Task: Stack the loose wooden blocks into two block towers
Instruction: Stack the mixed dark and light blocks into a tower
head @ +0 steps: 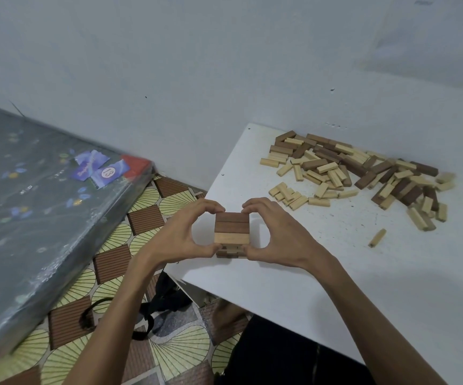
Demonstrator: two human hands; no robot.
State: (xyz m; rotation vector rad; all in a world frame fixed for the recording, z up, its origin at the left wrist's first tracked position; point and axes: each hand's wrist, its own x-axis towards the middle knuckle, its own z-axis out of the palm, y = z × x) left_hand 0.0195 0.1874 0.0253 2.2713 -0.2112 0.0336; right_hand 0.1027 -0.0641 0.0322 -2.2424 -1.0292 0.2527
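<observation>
head cam | faces forward-down | close above block tower point(231, 232) on table point(363, 273) | single view

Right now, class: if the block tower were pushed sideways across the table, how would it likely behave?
The block tower is loose blocks in crossed layers, so a push would probably shear it apart. It looks low and square, so tipping seems unlikely. Squeezed between the left hand and right hand, it might slide whole on the smooth table.

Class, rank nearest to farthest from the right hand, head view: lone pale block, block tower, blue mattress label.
1. block tower, pinched by the right hand
2. lone pale block, rightward on the table
3. blue mattress label, far left
</observation>
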